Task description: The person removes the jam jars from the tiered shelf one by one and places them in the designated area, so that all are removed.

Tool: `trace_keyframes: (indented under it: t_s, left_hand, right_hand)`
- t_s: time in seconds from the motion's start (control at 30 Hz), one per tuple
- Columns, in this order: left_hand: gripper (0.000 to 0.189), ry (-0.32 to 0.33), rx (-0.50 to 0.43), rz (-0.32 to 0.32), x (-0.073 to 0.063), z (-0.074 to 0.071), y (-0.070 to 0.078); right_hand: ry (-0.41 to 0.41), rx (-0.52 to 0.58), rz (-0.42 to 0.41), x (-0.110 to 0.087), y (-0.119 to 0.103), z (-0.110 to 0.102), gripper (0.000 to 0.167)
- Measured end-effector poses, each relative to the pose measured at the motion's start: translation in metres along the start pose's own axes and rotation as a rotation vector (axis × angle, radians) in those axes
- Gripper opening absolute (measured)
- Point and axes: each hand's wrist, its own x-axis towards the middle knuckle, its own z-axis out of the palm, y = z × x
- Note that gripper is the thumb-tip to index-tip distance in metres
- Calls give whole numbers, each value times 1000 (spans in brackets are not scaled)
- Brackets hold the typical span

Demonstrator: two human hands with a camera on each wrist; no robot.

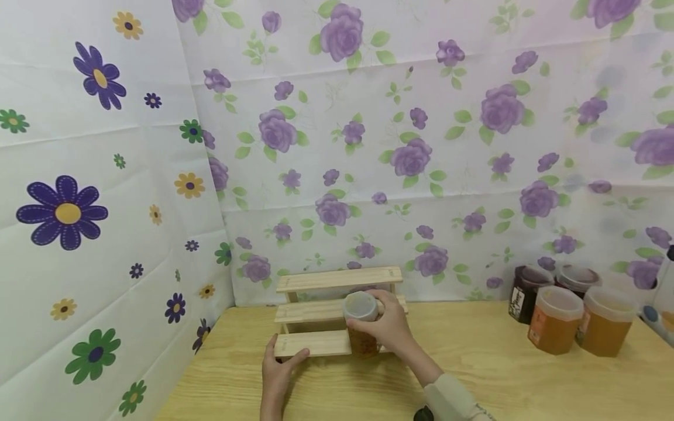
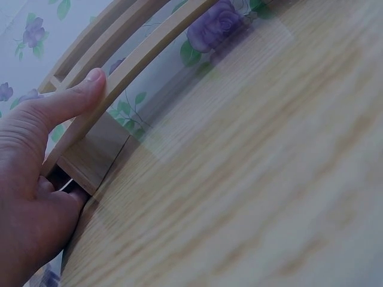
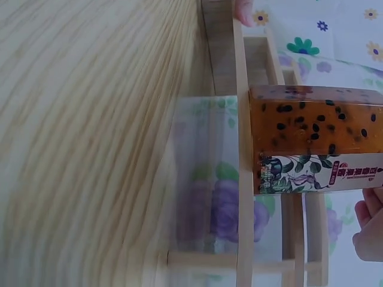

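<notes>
A three-tier wooden rack [image 1: 310, 345] stands against the back wall. At its left end, my left hand [image 1: 277, 371] grips the lowest board; in the left wrist view the thumb lies on the board's edge and the other fingers are partly hidden behind the end. A jar [image 1: 361, 339] of orange jam with dark seeds and a pale lid is held by my right hand [image 1: 392, 327]. The jar [image 3: 317, 128] is upright, its base at the lowest board in the right wrist view. Its label [image 3: 323, 172] shows a plant print and writing.
To the right stand two orange jars [image 1: 555, 324] [image 1: 605, 327], with two dark jars [image 1: 525, 295] [image 1: 578, 278] behind them. A small black object [image 1: 423, 414] lies at the front edge of view. Flowered cloth [image 1: 368, 146] covers the walls behind the wooden table [image 1: 474, 362].
</notes>
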Motion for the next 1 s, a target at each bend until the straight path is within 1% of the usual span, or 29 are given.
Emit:
trace_keyframes:
  t_s: [0.23,0.3,0.47,0.6,0.73,0.9,1.0]
  left_hand:
    - [108,0,3,-18,0,3,0]
    - [109,-1,9,-15,0,3,0]
    - [109,-11,11,-23,0,2,0]
    - [109,-16,23,-24,1,1,1]
    - [109,-13,33,-27,1,0,1]
    - [110,-17,40,-52,0,-1,1]
    - [111,-20,48,-53,0,-1,2]
  right_hand:
    - [28,11,23,-6,9,-25,66]
    - [32,0,30,-7,12,-33,67]
    - [58,-107,27,-10,20,-55,71]
    - [84,-150,37,-13,25,-75,73]
    - [125,-173,81,-15,30,-96,73]
    - [165,-204,154,-19,33,-124,74]
    - [191,-229,169,-21,33,-143,74]
